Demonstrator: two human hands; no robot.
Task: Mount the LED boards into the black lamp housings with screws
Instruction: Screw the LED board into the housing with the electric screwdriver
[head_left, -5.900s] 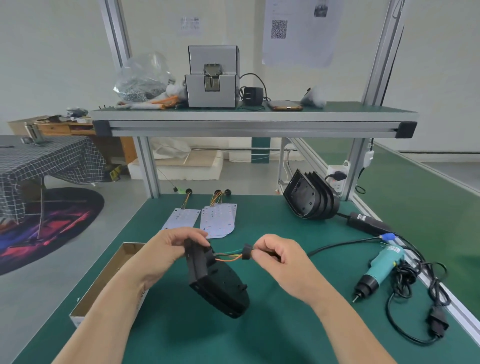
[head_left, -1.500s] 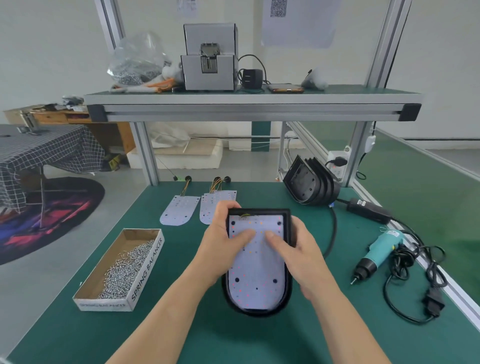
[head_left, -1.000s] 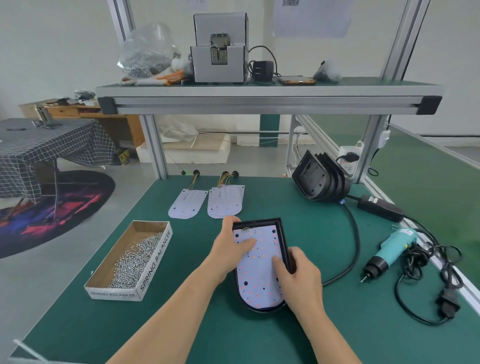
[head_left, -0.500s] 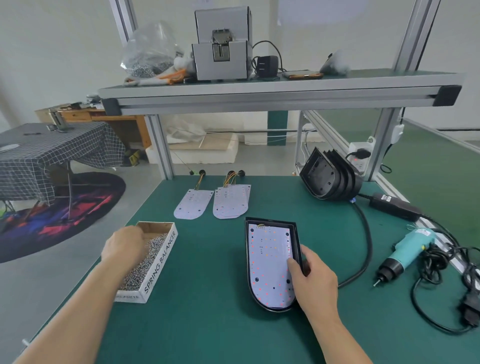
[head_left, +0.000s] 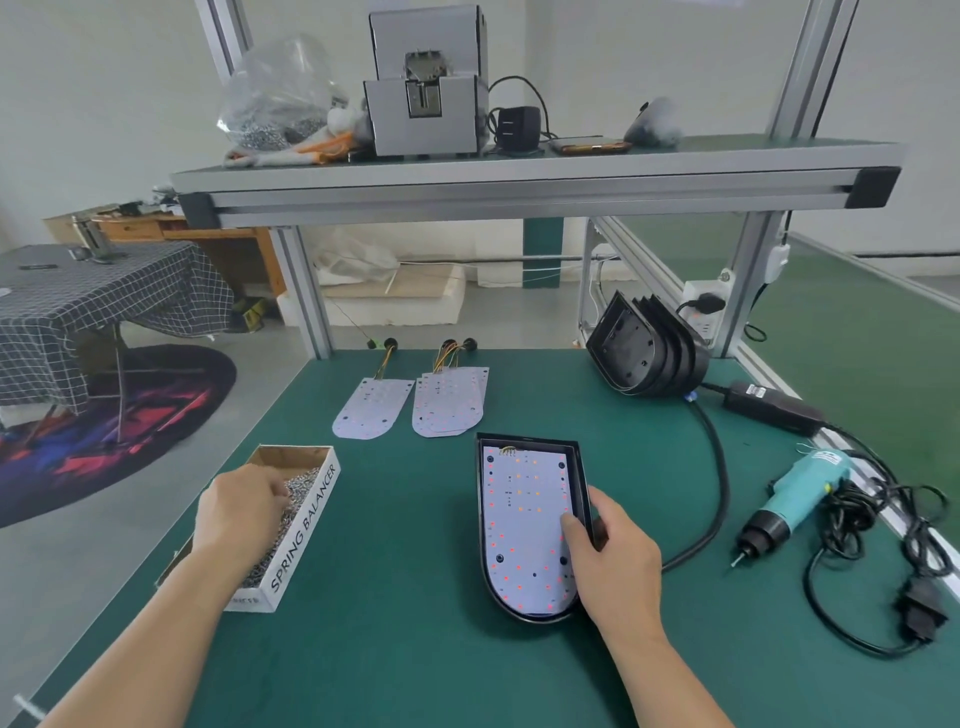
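Observation:
A black lamp housing (head_left: 479, 525) lies flat on the green mat with a white LED board (head_left: 519, 519) seated inside it. My right hand (head_left: 615, 564) grips the housing's right rim, thumb on the board and fingers on the outer wall. To the left stands a cardboard box (head_left: 304, 525) full of small screws (head_left: 301, 480). My left hand (head_left: 239, 514) is in that box, its fingers curled down into the screws. Two spare LED boards (head_left: 371, 410) (head_left: 449, 402) with wire tails lie behind the housing.
Several empty black housings (head_left: 644, 353) are stacked at the back right. A teal electric screwdriver (head_left: 795, 499) lies at the right with its coiled cable (head_left: 857, 519) and a black power adapter (head_left: 774, 410). An aluminium shelf (head_left: 519, 182) spans overhead.
Both hands seated the board in the housing and set it flat. My left hand then left it, went to the screw box and now digs deeper into the screws. My right hand stays on the rim.

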